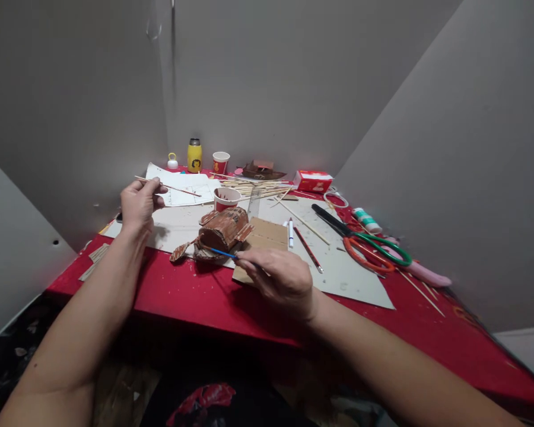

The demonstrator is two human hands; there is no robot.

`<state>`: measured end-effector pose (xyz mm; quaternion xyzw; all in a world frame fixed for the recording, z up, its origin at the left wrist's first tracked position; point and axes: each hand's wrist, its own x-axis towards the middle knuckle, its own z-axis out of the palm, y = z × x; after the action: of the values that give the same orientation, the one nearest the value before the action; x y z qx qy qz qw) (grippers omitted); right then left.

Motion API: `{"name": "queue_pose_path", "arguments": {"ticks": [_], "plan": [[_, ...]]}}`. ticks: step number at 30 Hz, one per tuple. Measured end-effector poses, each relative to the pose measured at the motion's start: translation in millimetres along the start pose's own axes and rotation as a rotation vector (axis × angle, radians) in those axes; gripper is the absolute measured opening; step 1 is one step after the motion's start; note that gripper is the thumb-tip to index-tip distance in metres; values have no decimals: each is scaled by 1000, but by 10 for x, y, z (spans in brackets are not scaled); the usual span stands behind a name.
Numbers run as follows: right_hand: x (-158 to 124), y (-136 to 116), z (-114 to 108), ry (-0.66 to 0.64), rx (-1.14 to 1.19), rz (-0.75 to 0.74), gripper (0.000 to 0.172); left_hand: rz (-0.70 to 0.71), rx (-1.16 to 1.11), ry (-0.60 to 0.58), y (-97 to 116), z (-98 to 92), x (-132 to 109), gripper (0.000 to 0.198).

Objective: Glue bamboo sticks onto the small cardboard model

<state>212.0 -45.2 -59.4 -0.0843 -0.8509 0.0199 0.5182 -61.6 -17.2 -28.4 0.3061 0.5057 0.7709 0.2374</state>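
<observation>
My left hand (pixel 140 201) is raised above the left of the table, its fingers closed on a thin wooden stick (pixel 178 188) whose far end is brown. My right hand (pixel 280 276) grips a paintbrush with a blue handle (pixel 220 252). The brush end reaches the front left of a brown model with an arched roof (pixel 225 228); whether the bristles touch it I cannot tell. An oval brown piece (pixel 179 251) sticks out at the model's left. Directly behind it stands a paper cup (pixel 226 198) with brown stains inside.
Grey board (pixel 351 284) covers part of the red table (pixel 178 290). Scissors (pixel 369 249), a marker (pixel 291 232) and a pencil (pixel 308 250) lie at right. Farther back are wooden sticks (pixel 253 188), a brown model boat (pixel 262 171), a yellow bottle (pixel 194 156) and a red box (pixel 312 181).
</observation>
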Motion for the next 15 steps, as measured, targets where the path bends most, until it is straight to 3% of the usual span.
{"name": "queue_pose_path", "arguments": {"ticks": [15], "plan": [[-34, -12, 46, -29, -37, -240, 14, -9, 13, -1, 2, -21, 17, 14]]}}
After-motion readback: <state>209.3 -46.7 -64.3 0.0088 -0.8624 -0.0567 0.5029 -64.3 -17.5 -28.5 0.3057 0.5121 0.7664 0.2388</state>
